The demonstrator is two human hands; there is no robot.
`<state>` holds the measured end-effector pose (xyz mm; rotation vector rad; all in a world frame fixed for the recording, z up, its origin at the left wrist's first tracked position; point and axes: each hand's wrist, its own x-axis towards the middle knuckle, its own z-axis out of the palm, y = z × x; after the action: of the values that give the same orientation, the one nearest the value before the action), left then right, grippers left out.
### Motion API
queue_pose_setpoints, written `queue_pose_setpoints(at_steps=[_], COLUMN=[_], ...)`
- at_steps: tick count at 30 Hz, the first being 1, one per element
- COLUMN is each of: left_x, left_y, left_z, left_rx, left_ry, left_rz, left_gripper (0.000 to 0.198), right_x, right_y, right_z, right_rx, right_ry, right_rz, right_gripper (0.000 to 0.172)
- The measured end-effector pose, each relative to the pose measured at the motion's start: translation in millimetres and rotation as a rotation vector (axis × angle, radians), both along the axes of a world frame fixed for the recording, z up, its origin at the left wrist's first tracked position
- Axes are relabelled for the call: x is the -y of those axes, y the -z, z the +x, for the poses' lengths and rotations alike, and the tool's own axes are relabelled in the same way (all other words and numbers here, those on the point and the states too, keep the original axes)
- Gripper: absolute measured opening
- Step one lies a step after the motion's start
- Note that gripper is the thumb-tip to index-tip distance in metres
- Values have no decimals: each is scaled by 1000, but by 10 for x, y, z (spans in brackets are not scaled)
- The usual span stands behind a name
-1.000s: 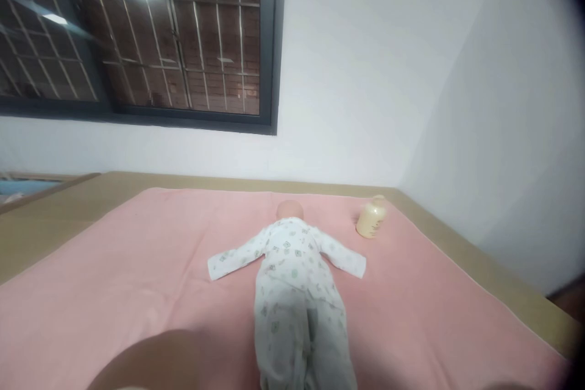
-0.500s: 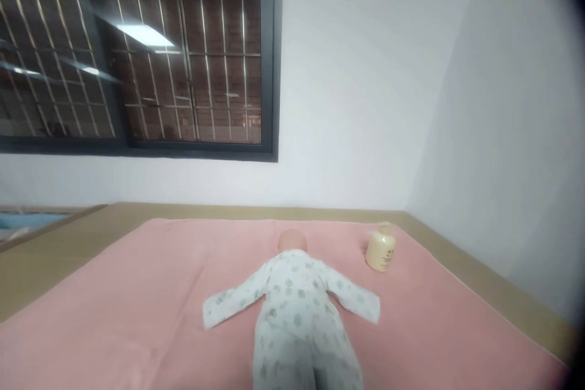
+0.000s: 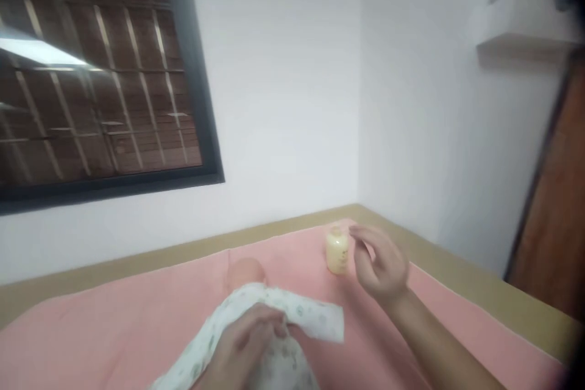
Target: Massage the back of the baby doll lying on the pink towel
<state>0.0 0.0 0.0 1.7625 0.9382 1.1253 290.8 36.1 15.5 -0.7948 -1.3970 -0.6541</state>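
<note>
A baby doll in a white patterned garment lies on its back on the pink sheet, its smooth head toward the wall. Over the doll's chest, my left hand has its fingers together, pinching the cloth of the garment; its fingertips are slightly blurred. A pale yellow pump bottle stands upright on the sheet beyond the doll's sleeve. My right hand is raised just right of the bottle, thumb and fingers apart and curved, holding nothing. Whether a fingertip touches the bottle I cannot tell.
The pink sheet covers a tan padded surface that runs along the white wall. A dark-framed window with bars is at the left. A brown door shows at the far right.
Both hands have come into view, the left onto the doll's chest and the right beside the pump bottle. My view has turned to the right.
</note>
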Motion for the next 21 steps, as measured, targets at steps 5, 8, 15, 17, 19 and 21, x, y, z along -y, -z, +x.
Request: queue_pose_setpoints(at_steps=[5,8,15,17,19,21], left_x=[-897,-1326,-1868,-1907,-1918,-1913], left_y=[-167,-212,-163,-123,-96,-85], left_z=[722,1228,2025,2065,2056,2034], left_rx=[282,462,733,782,819,844], left_ry=[115,115,14,21,27,27], left_rz=[-751,-972,-1040,-1055,-1063,-1068], left_gripper=[21,41,71,74,73,71], right_x=[-802,-1055,-1309,-1298,-1272,-1250], right_y=[382,603,712,706,702,700], right_z=[582,682,523,510,499,485], right_rx=[-294,-216,20,30,42,58], right_ry=[181,135,7,14,16,31], right_rz=[-411,-676,-851,-854,-854,-854], right_gripper=[27,42,43,39,37,35])
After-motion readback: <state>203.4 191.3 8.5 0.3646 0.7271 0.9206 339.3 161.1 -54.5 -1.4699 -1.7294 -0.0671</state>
